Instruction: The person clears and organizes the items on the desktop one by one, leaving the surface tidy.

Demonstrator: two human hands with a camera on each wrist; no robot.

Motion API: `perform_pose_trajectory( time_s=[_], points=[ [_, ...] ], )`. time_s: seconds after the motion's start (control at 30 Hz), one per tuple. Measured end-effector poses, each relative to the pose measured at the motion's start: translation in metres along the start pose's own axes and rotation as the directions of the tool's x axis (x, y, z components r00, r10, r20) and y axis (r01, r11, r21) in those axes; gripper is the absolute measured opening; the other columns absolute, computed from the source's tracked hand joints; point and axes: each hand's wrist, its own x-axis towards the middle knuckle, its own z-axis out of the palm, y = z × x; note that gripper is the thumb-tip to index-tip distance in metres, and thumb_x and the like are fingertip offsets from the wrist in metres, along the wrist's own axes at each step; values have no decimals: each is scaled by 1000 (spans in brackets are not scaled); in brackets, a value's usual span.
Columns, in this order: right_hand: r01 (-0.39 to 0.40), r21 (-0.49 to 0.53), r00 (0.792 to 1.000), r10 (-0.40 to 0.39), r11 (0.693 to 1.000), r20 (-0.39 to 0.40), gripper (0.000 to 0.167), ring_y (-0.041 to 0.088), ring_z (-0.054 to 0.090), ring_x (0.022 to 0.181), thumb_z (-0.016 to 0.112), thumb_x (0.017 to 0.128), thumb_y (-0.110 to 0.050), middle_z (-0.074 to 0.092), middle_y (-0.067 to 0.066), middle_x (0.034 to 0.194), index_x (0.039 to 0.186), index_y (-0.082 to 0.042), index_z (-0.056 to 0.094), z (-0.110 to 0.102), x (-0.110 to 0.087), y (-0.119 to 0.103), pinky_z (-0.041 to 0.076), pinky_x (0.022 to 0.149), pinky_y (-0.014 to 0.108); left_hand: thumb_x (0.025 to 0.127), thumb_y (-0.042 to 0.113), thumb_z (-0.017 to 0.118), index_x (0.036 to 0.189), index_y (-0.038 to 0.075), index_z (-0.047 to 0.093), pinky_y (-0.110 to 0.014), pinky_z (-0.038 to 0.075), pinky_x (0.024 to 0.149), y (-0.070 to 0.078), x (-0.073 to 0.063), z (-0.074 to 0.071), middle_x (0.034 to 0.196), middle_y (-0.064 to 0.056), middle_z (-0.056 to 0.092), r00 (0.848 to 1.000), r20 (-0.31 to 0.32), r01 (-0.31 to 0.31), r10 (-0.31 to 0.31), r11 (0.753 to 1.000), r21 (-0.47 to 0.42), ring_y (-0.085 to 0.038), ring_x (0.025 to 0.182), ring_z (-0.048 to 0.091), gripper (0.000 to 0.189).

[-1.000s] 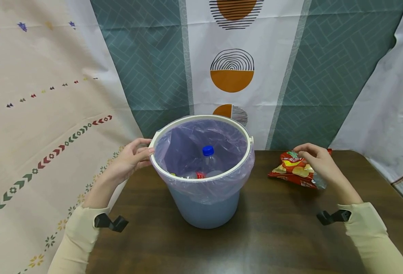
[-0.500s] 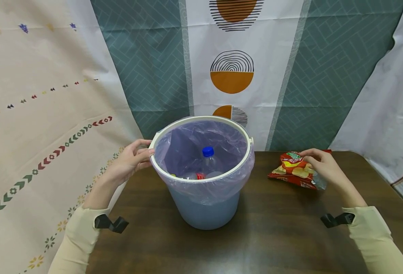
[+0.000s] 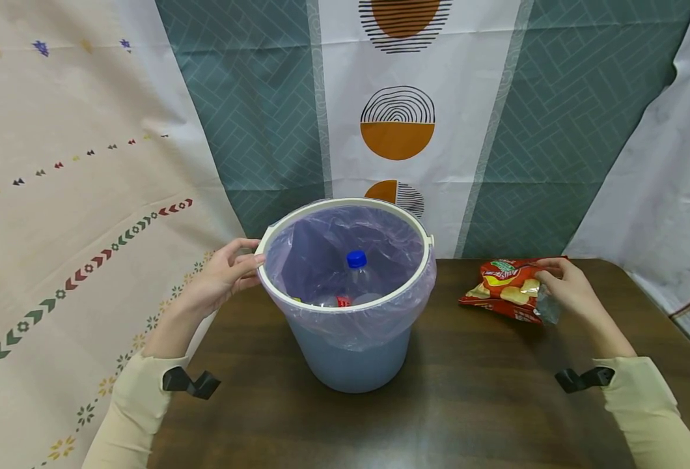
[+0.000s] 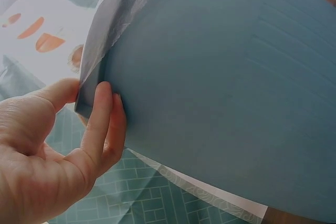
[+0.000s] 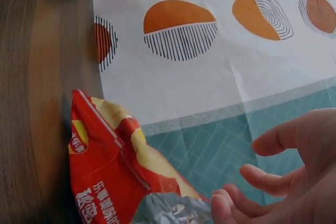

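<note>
A blue trash can (image 3: 351, 365) with a cream rim and a purple plastic liner stands on the table. My left hand (image 3: 223, 277) pinches its rim at the left side. The left wrist view shows the thumb and fingers of that hand (image 4: 63, 145) on either side of the rim edge. Inside the can are a clear bottle (image 3: 361, 279) with a blue cap and other pieces, partly hidden. To the right lies a red chip bag (image 3: 506, 286) with a silver torn end. Over that end hovers my right hand (image 3: 570, 286), fingers loosely bent and spread, fingertips (image 5: 223, 208) close to the foil.
The dark wooden table (image 3: 480, 404) extends around the can and the bag. Behind it hangs a green and white patterned cloth (image 3: 263, 98), with a cream cloth (image 3: 58, 228) along the left. Black wrist cameras sit on both sleeves.
My right hand has shifted right across the chip bag toward its torn end, uncovering more of the bag's front. The left hand, the can and the bag stay in place.
</note>
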Motion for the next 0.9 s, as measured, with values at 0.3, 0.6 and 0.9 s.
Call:
perform_pose_trajectory(
  time_s=[0.3, 0.6, 0.9],
  points=[
    [-75, 2, 997, 75, 997, 27, 56, -11, 44, 77, 41, 101, -26, 42, 42, 127, 134, 18, 31, -4, 3, 9, 49, 60, 16, 98, 14, 56, 141, -3, 23, -21, 58, 81, 0, 0, -1, 98, 5, 69, 1000, 5, -4, 4, 1000, -26, -6, 88, 68, 57],
    [-194, -58, 976, 199, 979, 90, 73, 58, 31, 121, 34, 101, -38, 28, 44, 134, 140, 21, 17, -8, 5, 16, 41, 92, 60, 98, 13, 55, 140, -2, 25, -21, 59, 81, -2, -1, -1, 102, 4, 68, 1000, 11, -16, 17, 999, -48, -7, 90, 68, 53],
    [-278, -25, 952, 279, 960, 126, 79, 61, 21, 129, 31, 101, -40, 16, 47, 141, 141, 23, 5, -7, 4, 23, 29, 105, 67, 98, 12, 54, 139, -1, 26, -22, 59, 81, -3, -2, -2, 101, 4, 69, 1000, 10, -14, 14, 998, -60, -7, 90, 69, 52]
  ],
)
